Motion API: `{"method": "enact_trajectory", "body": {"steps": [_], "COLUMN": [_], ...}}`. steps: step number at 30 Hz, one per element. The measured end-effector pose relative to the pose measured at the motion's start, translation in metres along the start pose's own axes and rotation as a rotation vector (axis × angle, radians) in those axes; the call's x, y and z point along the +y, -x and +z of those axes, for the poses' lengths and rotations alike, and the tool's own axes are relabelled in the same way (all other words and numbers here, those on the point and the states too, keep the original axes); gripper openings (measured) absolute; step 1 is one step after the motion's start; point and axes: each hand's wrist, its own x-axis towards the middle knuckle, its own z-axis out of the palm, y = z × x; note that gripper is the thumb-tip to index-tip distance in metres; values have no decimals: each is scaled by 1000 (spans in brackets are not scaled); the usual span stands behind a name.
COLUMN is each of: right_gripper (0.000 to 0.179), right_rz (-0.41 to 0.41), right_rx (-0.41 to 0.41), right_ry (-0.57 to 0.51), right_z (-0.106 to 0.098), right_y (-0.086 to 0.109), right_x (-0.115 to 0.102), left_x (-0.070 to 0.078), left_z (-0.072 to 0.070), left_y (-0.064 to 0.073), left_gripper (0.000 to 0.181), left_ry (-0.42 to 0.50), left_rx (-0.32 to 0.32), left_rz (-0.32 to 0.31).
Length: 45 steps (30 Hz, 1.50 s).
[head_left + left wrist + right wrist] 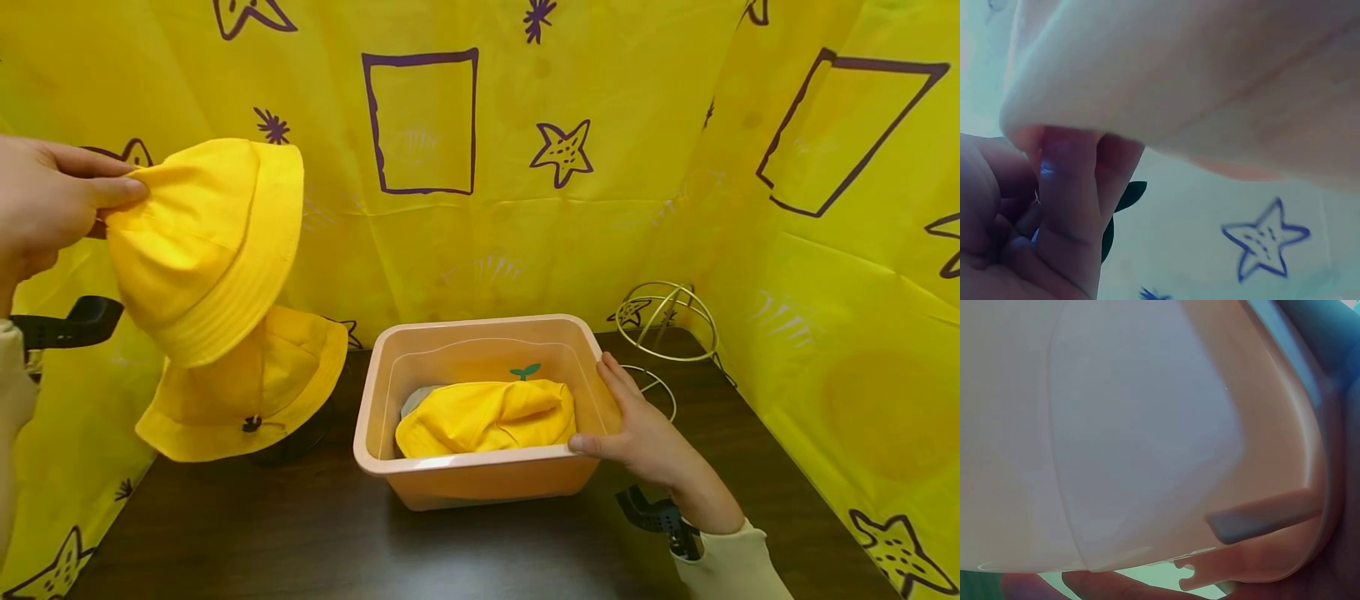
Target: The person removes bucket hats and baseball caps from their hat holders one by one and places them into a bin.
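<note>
My left hand [56, 200] pinches a yellow bucket hat [210, 242] by its crown, holding it up at the left with the brim slanting to the right. In the left wrist view, pale fabric [1179, 69] hangs over the fingers, and a dark green leaf shape [1129, 197] shows beside them. Behind and below the held hat is another yellow hat [300, 358], partly covered by it. My right hand [637, 421] grips the right rim of a peach plastic bin [480, 460], thumb at the front corner. Inside the bin lies a folded yellow hat [487, 417].
A green two-leaf sprout [525, 372] rises behind the hat in the bin, with a bit of grey fabric [415, 402] at the left. A wire stand [667, 321] stands at the back right of the dark wooden table [300, 533]. Yellow patterned cloth [637, 250] encloses the table.
</note>
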Motion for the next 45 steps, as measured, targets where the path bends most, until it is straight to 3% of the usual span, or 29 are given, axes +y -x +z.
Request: {"method": "enact_trajectory", "body": {"steps": [9,14,18,22,25,28,32,38,41,45], "right_gripper": [115,115,115,114,114,115,115,115,115,114], "right_rz": [1,3,7,11,9,4,1,4,7,3], "right_rx": [3,0,0,-3,-2,-1,2,4,3,2], "right_ry": [12,12,16,9,7,10,11,18,21,13], "right_z": [-1,-1,-1,-1,0,0,0,0,0,0], "right_y": [-1,-1,-1,-1,-1,-1,-1,-1,-1,-1], "right_x": [0,0,0,-1,-1,0,1,2,2,2], "left_x": [26,39,52,61,68,75,83,92,97,98], "left_z": [14,25,33,39,43,50,64,95,117,147], "left_y": [5,11,18,21,21,23,27,37,45,55], "left_gripper": [12,6,12,30,40,39,37,36,30,26], "left_ry": [57,174,241,322,441,579,711,736,711,531], "left_rx": [-7,30,59,82,104,108,57,-63,-133,-222], "left_rz": [5,-16,-25,0,21,65,105,107,119,194]}}
